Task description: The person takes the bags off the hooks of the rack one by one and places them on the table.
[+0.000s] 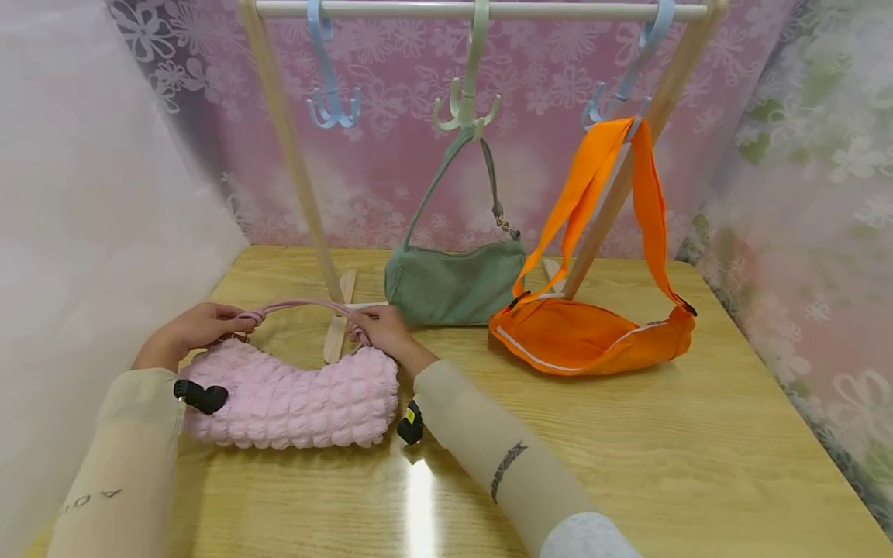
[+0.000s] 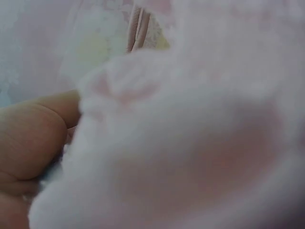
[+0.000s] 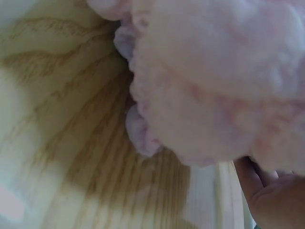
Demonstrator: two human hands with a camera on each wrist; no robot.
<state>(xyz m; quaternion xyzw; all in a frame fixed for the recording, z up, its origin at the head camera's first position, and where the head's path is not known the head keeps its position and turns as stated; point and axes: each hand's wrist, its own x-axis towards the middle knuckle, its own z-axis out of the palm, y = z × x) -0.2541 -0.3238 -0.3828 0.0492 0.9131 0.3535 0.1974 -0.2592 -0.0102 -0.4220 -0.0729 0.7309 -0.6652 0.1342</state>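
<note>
A puffy pink handbag (image 1: 300,399) lies on the wooden table at the left. Its thin pink strap (image 1: 300,302) arches above it between both hands. My left hand (image 1: 198,329) pinches the strap at its knotted left end. At the other end, my right hand (image 1: 387,332) grips the strap near the bag's top right corner. The bag's quilted fabric (image 2: 190,143) fills most of the left wrist view, blurred, with part of the left hand (image 2: 33,138) at the edge. In the right wrist view, the right hand (image 3: 279,198) shows below the bag (image 3: 214,95).
A wooden rack with a white rail (image 1: 544,11) stands behind. From it hang a left blue hook (image 1: 333,105), a green hook (image 1: 466,108) holding a green bag (image 1: 456,283), and a right blue hook (image 1: 617,93) with an orange waist bag (image 1: 593,333) on its strap.
</note>
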